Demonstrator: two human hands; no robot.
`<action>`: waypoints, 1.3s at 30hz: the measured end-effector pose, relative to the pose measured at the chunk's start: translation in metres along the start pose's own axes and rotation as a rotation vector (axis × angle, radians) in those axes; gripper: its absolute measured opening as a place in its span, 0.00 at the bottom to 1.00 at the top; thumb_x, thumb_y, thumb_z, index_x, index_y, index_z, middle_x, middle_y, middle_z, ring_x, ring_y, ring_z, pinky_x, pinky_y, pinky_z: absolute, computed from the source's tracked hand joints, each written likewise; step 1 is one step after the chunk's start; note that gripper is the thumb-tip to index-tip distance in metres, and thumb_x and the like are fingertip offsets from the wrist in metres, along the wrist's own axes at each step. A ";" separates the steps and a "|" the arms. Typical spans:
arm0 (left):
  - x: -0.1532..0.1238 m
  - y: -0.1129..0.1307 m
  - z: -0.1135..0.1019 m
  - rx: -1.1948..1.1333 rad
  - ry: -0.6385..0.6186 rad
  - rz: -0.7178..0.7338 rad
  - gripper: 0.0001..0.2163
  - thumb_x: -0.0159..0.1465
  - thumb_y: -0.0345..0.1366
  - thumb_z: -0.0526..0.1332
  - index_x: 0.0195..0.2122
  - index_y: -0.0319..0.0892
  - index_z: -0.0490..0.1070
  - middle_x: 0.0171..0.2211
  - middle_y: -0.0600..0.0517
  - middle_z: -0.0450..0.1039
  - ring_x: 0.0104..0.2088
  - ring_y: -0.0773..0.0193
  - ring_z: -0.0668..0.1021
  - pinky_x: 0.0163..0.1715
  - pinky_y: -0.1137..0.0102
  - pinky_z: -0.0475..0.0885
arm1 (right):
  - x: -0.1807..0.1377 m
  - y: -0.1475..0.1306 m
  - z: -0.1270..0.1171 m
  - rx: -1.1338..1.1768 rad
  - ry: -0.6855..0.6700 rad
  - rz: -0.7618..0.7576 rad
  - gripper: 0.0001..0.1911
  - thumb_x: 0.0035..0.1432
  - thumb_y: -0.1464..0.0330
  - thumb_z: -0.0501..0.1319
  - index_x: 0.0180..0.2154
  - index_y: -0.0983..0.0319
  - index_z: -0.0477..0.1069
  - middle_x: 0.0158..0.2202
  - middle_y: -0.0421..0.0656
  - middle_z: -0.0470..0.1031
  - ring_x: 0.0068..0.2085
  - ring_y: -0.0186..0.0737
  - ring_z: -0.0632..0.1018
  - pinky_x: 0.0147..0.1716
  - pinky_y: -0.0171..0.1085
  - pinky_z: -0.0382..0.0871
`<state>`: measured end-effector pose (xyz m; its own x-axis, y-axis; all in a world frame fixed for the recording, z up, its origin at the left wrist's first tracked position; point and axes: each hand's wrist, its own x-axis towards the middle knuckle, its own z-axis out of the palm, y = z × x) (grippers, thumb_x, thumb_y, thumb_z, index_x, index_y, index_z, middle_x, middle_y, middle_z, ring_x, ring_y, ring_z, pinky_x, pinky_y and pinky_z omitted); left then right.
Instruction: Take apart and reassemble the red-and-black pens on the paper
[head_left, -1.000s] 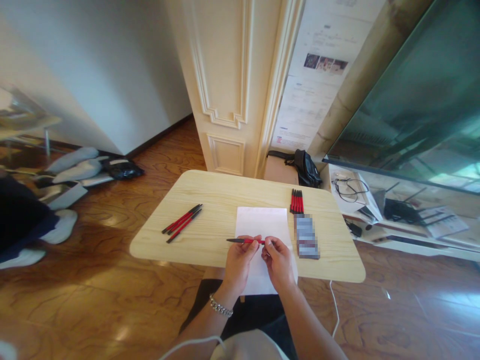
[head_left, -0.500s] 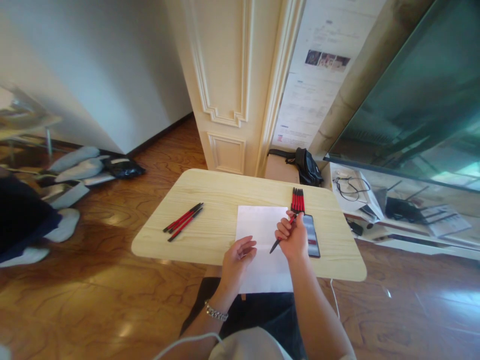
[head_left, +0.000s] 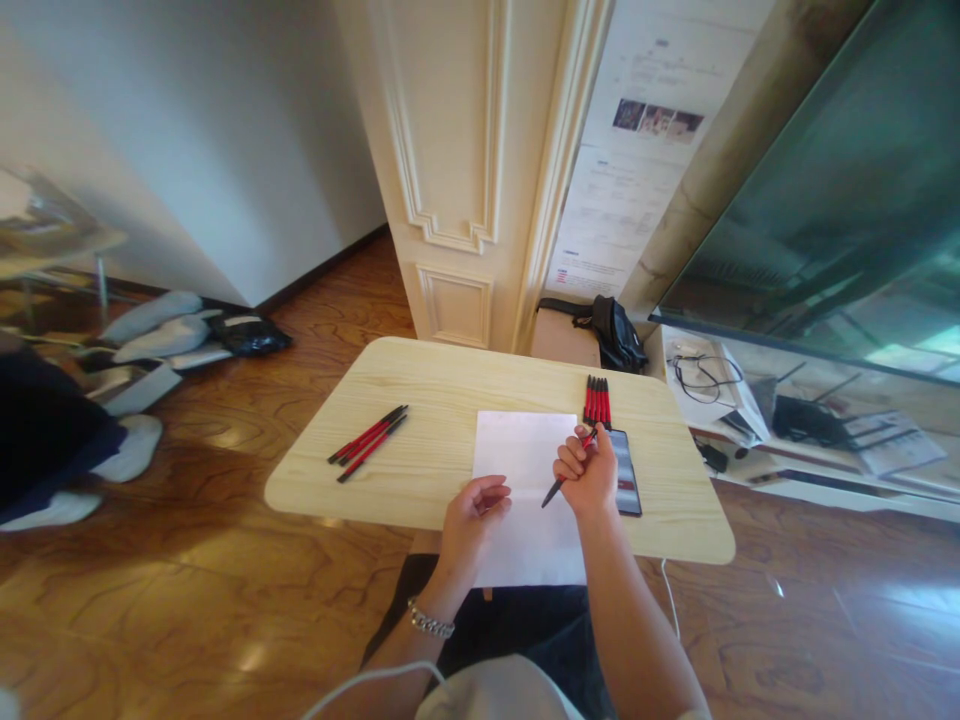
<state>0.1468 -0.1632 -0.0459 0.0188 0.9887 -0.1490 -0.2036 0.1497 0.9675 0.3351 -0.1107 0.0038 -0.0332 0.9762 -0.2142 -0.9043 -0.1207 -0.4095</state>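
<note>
My right hand (head_left: 589, 474) is closed around a red and black pen (head_left: 553, 491), its black end pointing down and left over a white sheet of paper (head_left: 527, 555). My left hand (head_left: 478, 512) hovers at the sheet's left side, fingers loosely curled and apart, with nothing in it. Beyond my right hand, several red pens (head_left: 598, 402) lie side by side in a row. A phone (head_left: 625, 472) lies partly hidden behind that hand. On the table's left part are a few more red and black pens (head_left: 369, 440).
The light wooden table (head_left: 442, 380) has rounded corners. A black bag (head_left: 616, 335) rests behind it. To the right stands a low white cabinet with cables (head_left: 701, 378) on it, beneath a large dark screen (head_left: 840, 200). Another person's feet (head_left: 127, 450) show at left.
Both hands hold nearly the same pose, the right still gripping its pen. The whole view has shifted very slightly.
</note>
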 end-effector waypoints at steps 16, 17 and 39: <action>0.054 0.026 -0.033 1.055 -0.100 0.578 0.12 0.62 0.30 0.57 0.46 0.43 0.72 0.47 0.47 0.73 0.49 0.55 0.71 0.52 0.58 0.65 | 0.010 0.004 -0.005 -0.182 0.167 0.030 0.13 0.56 0.60 0.61 0.27 0.63 0.68 0.24 0.39 0.70 0.22 0.28 0.69 0.14 0.26 0.58; 0.058 0.025 -0.033 1.115 -0.105 0.589 0.13 0.62 0.30 0.57 0.47 0.43 0.72 0.49 0.47 0.72 0.50 0.54 0.70 0.52 0.57 0.64 | 0.012 0.006 -0.006 -0.232 0.216 0.009 0.15 0.56 0.57 0.59 0.26 0.62 0.67 0.24 0.40 0.71 0.23 0.30 0.71 0.15 0.27 0.60; 0.048 0.020 -0.036 1.280 -0.125 0.537 0.18 0.62 0.36 0.57 0.54 0.46 0.66 0.57 0.46 0.64 0.54 0.49 0.65 0.51 0.55 0.59 | 0.063 0.087 -0.007 -0.994 0.210 -0.203 0.11 0.49 0.60 0.61 0.28 0.62 0.71 0.18 0.37 0.70 0.20 0.33 0.70 0.19 0.31 0.59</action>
<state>0.1088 -0.1136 -0.0408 0.3246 0.9126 0.2488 0.8114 -0.4038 0.4226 0.2569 -0.0610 -0.0518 0.2412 0.9553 -0.1707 -0.1218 -0.1447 -0.9820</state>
